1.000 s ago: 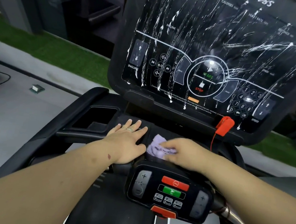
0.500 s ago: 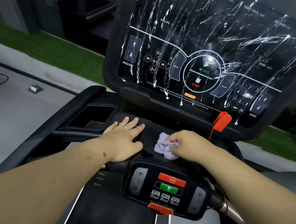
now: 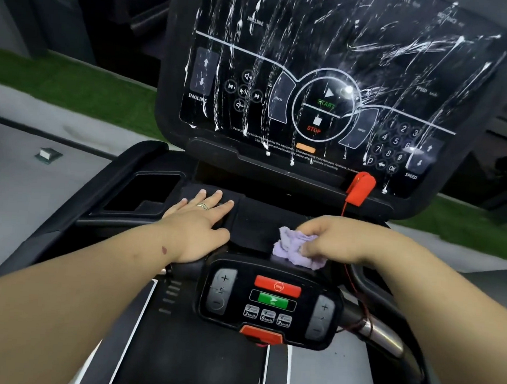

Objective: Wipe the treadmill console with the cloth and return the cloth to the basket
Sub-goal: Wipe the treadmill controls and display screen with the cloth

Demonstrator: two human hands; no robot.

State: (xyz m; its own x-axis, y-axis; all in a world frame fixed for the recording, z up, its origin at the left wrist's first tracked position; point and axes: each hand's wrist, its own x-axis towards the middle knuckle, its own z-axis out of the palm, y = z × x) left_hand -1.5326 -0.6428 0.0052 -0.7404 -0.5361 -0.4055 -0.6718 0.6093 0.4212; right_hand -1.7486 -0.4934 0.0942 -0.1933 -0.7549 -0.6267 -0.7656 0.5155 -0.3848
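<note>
Closest to the camera is the small handlebar control pad point(image 3: 271, 301) with the red stop and green go buttons, and right behind it is where the action is. The right hand point(image 3: 337, 238) is curled with its fingertips bunched, pinching the crumpled purple cloth point(image 3: 290, 248) down on the flat black tray point(image 3: 259, 222) just past that pad. The left hand point(image 3: 198, 218) is spread flat, palm down, on the same tray, apparently only bracing. So the cloth is already in the right hand, sitting at its left edge, and the big touchscreen console point(image 3: 328, 86) rises straight ahead and above it, covered in white streaks from top to bottom. That's the key bit imo: the mess lies up and forward of the cloth, so the right hand looks like the one to lift and sweep it. No basket anywhere in view. Compared to a second ago, the cloth hand has slid rightward along the tray, while the left one hasn't budged.
</note>
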